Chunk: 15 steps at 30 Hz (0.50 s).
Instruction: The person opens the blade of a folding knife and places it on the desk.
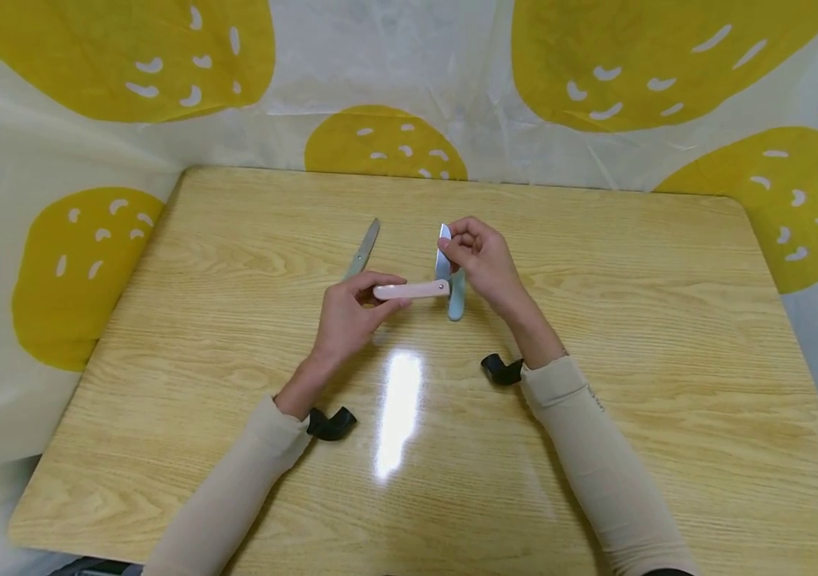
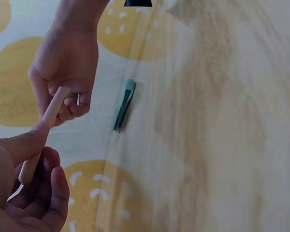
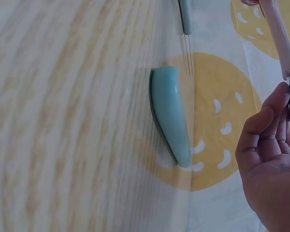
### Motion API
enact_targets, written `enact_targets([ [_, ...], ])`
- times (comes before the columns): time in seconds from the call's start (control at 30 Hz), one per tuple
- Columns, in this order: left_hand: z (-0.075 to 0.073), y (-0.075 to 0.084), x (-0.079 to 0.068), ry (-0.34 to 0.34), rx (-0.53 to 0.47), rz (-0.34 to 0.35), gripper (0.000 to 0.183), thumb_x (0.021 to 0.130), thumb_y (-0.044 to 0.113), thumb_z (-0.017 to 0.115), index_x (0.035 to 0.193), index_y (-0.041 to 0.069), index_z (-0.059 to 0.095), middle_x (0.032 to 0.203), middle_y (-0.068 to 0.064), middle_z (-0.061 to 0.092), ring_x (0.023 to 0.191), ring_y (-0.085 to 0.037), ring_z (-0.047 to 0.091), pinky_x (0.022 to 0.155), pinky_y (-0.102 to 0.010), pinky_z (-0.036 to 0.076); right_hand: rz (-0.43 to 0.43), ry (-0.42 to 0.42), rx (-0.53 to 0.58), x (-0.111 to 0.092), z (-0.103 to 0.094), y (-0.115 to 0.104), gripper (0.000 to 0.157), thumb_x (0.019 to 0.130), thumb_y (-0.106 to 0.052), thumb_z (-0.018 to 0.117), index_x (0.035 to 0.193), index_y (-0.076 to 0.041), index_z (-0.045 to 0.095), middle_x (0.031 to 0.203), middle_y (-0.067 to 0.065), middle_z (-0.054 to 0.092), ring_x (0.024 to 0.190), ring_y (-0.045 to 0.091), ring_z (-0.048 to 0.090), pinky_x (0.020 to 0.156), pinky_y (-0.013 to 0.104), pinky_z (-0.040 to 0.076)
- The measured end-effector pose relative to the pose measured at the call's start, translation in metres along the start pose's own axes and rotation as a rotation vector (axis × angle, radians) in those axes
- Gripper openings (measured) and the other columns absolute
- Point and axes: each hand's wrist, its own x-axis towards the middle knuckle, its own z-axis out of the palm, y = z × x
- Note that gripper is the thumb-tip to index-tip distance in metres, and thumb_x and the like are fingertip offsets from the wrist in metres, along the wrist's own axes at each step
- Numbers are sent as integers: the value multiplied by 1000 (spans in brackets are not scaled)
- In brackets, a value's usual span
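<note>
My left hand (image 1: 347,320) grips the pink handle of a folding knife (image 1: 412,291) between thumb and fingers, held above the table. Its shiny blade (image 1: 441,262) stands out at about a right angle to the handle, and my right hand (image 1: 491,264) pinches it between thumb and fingertips. Below the hands lies a light-blue folding knife (image 3: 169,113), closed, on the table; the pink knife's blade partly overlaps it in the head view. Beyond the left hand is another knife (image 1: 364,250) with its blade out and a grey-green handle, whose lower end the hand hides.
The wood-grain table (image 1: 639,320) has a bright light reflection in front of the hands. Black curved pieces (image 1: 332,424) sit at both wrists. White cloth with yellow patterns (image 1: 387,144) hangs behind the far edge and along the sides.
</note>
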Motion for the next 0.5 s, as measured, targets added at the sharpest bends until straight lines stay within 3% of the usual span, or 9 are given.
enact_targets([
  [0.5, -2, -5, -4, 101, -56, -65, 25, 86, 14, 87, 110, 6, 81, 111, -15, 79, 86, -8, 67, 73, -14, 54, -13, 42, 81, 2, -3, 5, 15, 103, -13, 67, 107, 0, 61, 81, 0, 64, 70, 19, 63, 71, 32, 55],
])
